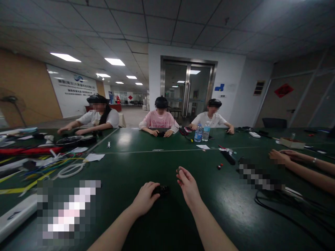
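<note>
On the dark green table, my left hand (pixel 146 197) is closed around one end of a small black object (pixel 164 190). The object lies low on the tabletop, and its exact kind is too dark to make out. My right hand (pixel 187 186) is raised a little to the right of it, with thumb and fingertips pinched together. Something tiny and dark seems to show at those fingertips, too small to name. A gap separates the right hand from the black object.
Cables and a white coil (pixel 70 170) crowd the table's left side. Two water bottles (pixel 202 132) stand across the table. A black power strip (pixel 258 176) with cords lies at right. Several people sit around; another person's hands (pixel 281 157) rest at far right.
</note>
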